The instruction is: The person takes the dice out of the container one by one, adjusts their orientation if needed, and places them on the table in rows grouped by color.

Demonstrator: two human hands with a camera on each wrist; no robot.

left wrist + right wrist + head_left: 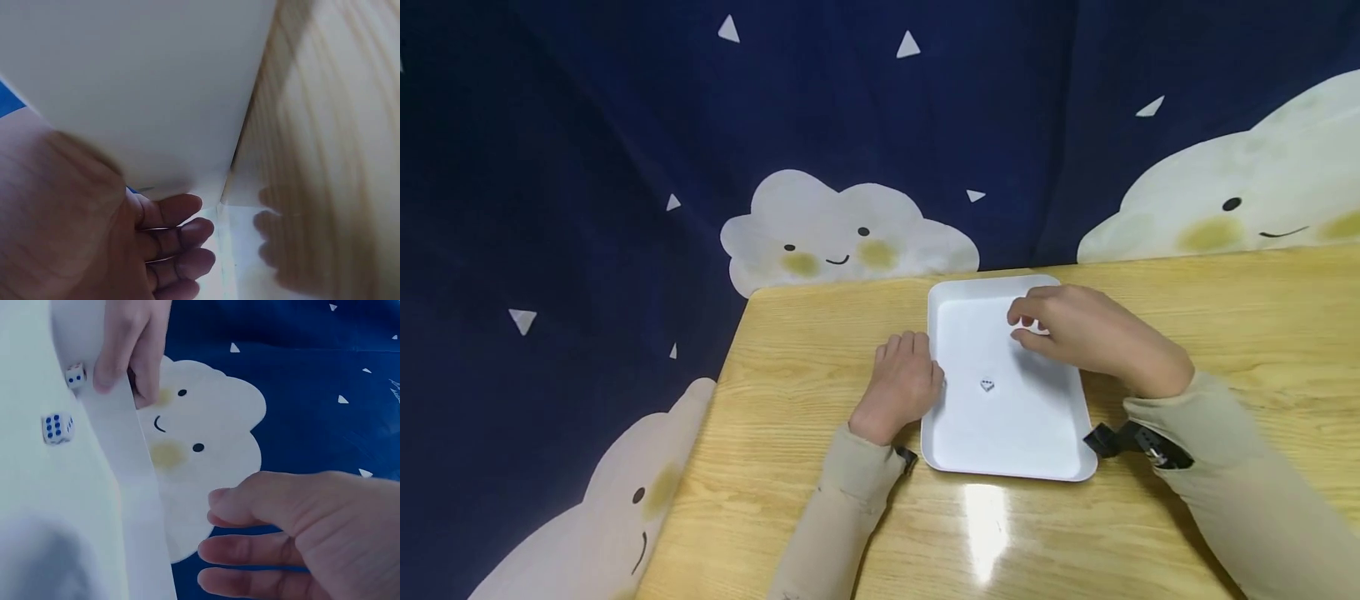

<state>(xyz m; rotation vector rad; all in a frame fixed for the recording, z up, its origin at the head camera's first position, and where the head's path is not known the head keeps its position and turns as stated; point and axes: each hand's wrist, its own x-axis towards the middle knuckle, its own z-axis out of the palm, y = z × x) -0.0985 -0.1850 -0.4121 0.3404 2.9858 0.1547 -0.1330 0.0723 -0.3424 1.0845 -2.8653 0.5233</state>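
A white tray (1007, 450) lies on the wooden table. My left hand (902, 379) grips its left rim, thumb over the inside and the other fingers (194, 231) bent against the outer wall. Two small white dice with blue pips are in the tray in the right wrist view. One die (57, 429) lies on the floor of the tray with six pips showing; the other die (75, 376) is beside the side wall, close to my left thumb. Above the tray's far right part hovers my right hand (1075, 329), fingers loosely bent, thumb apart from them, nothing held.
The wooden table (797, 375) extends on both sides of the tray. Behind it hangs a dark blue cloth (850, 100) with smiling clouds and white triangles. A black wrist device (1138, 442) on my right sleeve is close to the tray's right rim.
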